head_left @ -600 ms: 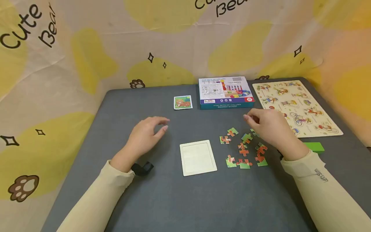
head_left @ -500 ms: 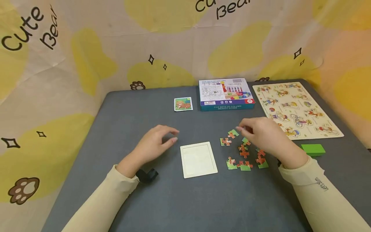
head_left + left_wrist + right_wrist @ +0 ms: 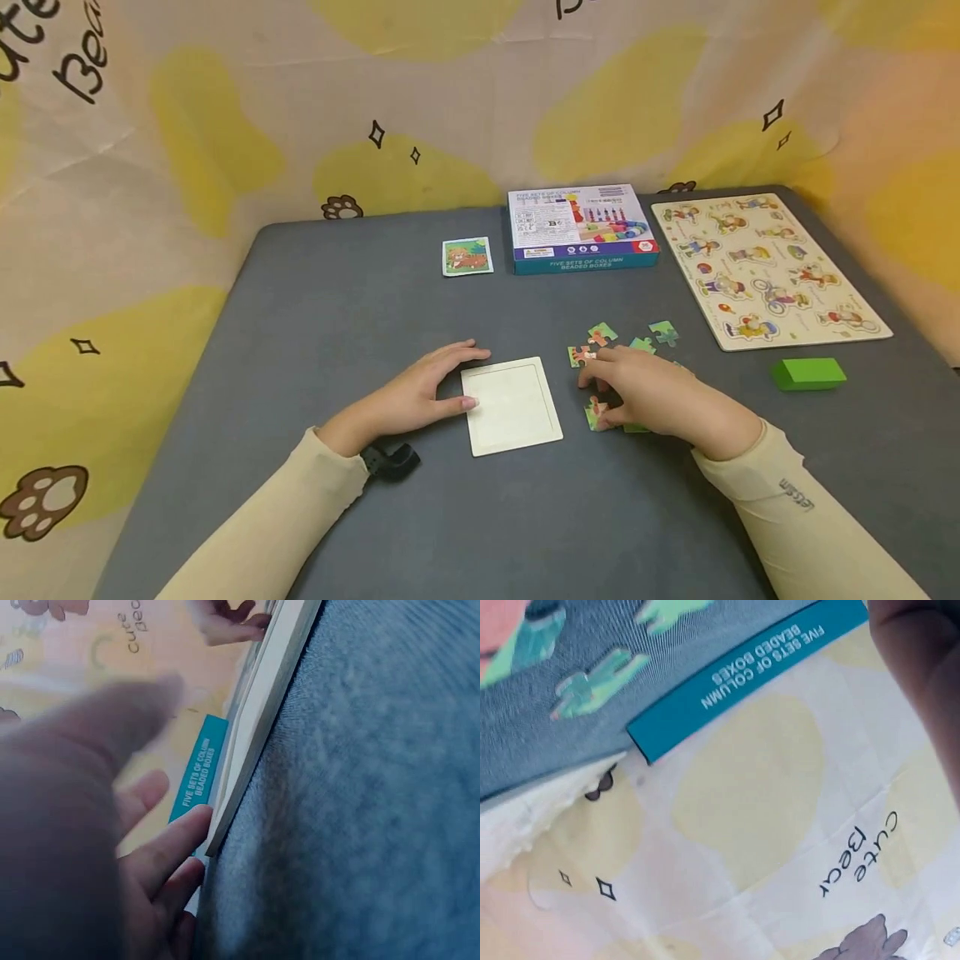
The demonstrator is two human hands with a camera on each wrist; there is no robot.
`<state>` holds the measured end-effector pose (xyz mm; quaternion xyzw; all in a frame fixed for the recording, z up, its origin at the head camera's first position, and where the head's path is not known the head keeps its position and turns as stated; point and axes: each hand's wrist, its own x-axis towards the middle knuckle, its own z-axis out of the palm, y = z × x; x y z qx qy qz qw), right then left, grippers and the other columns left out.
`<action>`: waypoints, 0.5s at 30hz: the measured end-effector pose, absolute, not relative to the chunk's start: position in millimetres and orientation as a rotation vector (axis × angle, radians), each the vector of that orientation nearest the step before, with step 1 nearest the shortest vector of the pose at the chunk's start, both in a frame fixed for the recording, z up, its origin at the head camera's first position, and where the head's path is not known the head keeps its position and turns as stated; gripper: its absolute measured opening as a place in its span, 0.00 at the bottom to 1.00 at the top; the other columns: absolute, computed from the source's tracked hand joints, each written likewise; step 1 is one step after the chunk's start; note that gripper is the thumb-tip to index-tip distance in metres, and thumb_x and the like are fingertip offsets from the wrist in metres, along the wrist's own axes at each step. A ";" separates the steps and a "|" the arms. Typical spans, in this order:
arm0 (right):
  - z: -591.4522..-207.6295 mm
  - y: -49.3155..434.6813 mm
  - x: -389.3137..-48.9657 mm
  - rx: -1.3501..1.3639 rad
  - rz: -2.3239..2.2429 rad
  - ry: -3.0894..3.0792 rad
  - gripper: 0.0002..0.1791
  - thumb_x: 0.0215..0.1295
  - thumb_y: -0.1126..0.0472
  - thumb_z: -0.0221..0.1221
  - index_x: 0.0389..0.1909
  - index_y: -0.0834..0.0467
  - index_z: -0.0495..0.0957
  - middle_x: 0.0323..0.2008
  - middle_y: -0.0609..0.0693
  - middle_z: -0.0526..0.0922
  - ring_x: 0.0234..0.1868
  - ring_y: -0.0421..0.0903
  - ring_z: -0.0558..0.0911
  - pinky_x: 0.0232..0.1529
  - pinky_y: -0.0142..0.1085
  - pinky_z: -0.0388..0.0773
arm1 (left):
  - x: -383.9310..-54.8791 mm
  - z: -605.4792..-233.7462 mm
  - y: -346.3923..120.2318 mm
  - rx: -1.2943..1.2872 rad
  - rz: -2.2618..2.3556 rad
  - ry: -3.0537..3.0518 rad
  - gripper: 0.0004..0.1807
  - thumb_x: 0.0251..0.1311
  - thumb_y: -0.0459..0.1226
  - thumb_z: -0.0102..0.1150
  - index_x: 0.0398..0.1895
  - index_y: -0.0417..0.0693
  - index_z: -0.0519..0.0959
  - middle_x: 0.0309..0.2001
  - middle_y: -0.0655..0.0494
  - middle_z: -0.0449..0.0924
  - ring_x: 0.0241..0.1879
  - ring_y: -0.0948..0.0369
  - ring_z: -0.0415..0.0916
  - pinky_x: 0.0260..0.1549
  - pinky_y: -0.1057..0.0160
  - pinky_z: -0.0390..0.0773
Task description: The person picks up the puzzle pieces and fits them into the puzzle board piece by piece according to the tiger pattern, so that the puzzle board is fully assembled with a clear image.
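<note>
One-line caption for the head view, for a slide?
Left hand steadies the puzzle tray; right hand reaches among loose pieces.

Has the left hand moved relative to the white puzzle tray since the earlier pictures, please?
Yes. The left hand came right, to the white puzzle tray, and now touches its left edge.

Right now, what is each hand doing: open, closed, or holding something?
Left hand: open, fingers against the puzzle tray edge.
Right hand: over the puzzle pieces; grip cannot be told.

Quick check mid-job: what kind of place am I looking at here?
Probably a tabletop play setup: a grey table backed by a "Cute Bear" cloth, with jigsaw pieces, a peg puzzle board and a bead toy box.
</note>
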<state>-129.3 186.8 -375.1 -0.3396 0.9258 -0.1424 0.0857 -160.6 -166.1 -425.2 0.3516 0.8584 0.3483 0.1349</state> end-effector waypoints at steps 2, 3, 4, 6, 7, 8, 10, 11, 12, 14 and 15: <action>-376.3 187.3 -129.0 -1.001 -0.462 2.722 0.20 0.51 0.55 0.82 0.41 0.53 0.84 0.34 0.40 0.75 0.35 0.40 0.75 0.38 0.39 0.77 | -160.4 -427.3 -166.7 1.064 0.989 2.494 0.35 0.71 0.46 0.67 0.79 0.56 0.67 0.80 0.52 0.59 0.81 0.51 0.51 0.75 0.39 0.54; -376.6 187.7 -128.8 -1.002 -0.479 2.712 0.19 0.51 0.56 0.82 0.39 0.52 0.83 0.32 0.40 0.74 0.34 0.39 0.74 0.37 0.38 0.76 | -160.6 -427.9 -166.5 1.092 0.984 2.496 0.35 0.70 0.46 0.68 0.78 0.55 0.68 0.80 0.53 0.60 0.81 0.51 0.51 0.75 0.39 0.54; -376.7 188.0 -128.3 -1.009 -0.497 2.707 0.18 0.51 0.57 0.82 0.37 0.52 0.83 0.31 0.39 0.73 0.33 0.38 0.73 0.36 0.37 0.76 | -160.9 -428.2 -166.3 1.119 0.980 2.496 0.35 0.70 0.45 0.68 0.78 0.54 0.68 0.79 0.54 0.62 0.81 0.52 0.51 0.75 0.40 0.54; -377.3 188.1 -127.2 -1.028 -0.540 2.686 0.16 0.52 0.60 0.81 0.33 0.51 0.82 0.30 0.39 0.72 0.31 0.37 0.73 0.34 0.35 0.74 | -160.4 -428.6 -167.0 1.166 0.978 2.491 0.35 0.68 0.44 0.70 0.77 0.53 0.69 0.78 0.56 0.64 0.81 0.53 0.51 0.75 0.40 0.53; -377.6 187.8 -126.6 -1.038 -0.560 2.674 0.16 0.52 0.60 0.81 0.32 0.50 0.81 0.30 0.39 0.72 0.30 0.36 0.72 0.34 0.34 0.74 | -160.0 -429.5 -168.2 1.188 0.969 2.494 0.35 0.68 0.44 0.70 0.76 0.53 0.70 0.78 0.57 0.65 0.81 0.53 0.51 0.75 0.39 0.53; -378.0 187.4 -126.1 -1.042 -0.578 2.665 0.15 0.52 0.61 0.81 0.31 0.50 0.81 0.30 0.39 0.71 0.30 0.36 0.72 0.33 0.33 0.74 | -159.4 -429.3 -169.2 1.198 0.961 2.494 0.36 0.66 0.44 0.72 0.76 0.53 0.71 0.77 0.58 0.66 0.81 0.53 0.50 0.75 0.39 0.53; -378.9 186.4 -125.2 -1.046 -0.606 2.652 0.15 0.53 0.61 0.80 0.30 0.50 0.80 0.31 0.40 0.71 0.30 0.36 0.72 0.33 0.32 0.73 | -158.7 -430.3 -171.3 1.213 0.950 2.501 0.36 0.65 0.44 0.73 0.75 0.52 0.72 0.77 0.58 0.66 0.81 0.52 0.51 0.75 0.38 0.53; -379.0 185.9 -124.9 -1.044 -0.612 2.650 0.15 0.53 0.61 0.80 0.30 0.50 0.81 0.31 0.40 0.71 0.30 0.36 0.73 0.33 0.32 0.73 | -158.6 -430.8 -172.1 1.214 0.942 2.505 0.37 0.64 0.45 0.74 0.75 0.52 0.72 0.77 0.58 0.66 0.81 0.52 0.51 0.74 0.37 0.53; -378.9 185.5 -124.7 -1.044 -0.610 2.654 0.15 0.53 0.61 0.81 0.30 0.50 0.81 0.32 0.41 0.72 0.31 0.36 0.73 0.34 0.32 0.74 | -159.0 -431.2 -172.5 1.216 0.936 2.509 0.37 0.64 0.45 0.74 0.75 0.53 0.72 0.77 0.59 0.66 0.81 0.52 0.51 0.74 0.37 0.53; -378.0 185.5 -124.7 -1.042 -0.600 2.678 0.16 0.51 0.61 0.81 0.30 0.49 0.81 0.33 0.41 0.72 0.33 0.37 0.73 0.36 0.33 0.75 | -160.8 -431.7 -171.5 1.214 0.934 2.515 0.37 0.64 0.45 0.75 0.75 0.53 0.72 0.77 0.60 0.66 0.81 0.53 0.51 0.74 0.37 0.53; -376.9 185.6 -124.9 -1.034 -0.591 2.687 0.16 0.51 0.61 0.82 0.30 0.49 0.81 0.34 0.41 0.72 0.34 0.38 0.73 0.37 0.34 0.75 | -161.7 -431.6 -170.8 1.213 0.936 2.517 0.37 0.64 0.46 0.75 0.75 0.53 0.72 0.77 0.60 0.66 0.81 0.53 0.51 0.75 0.37 0.53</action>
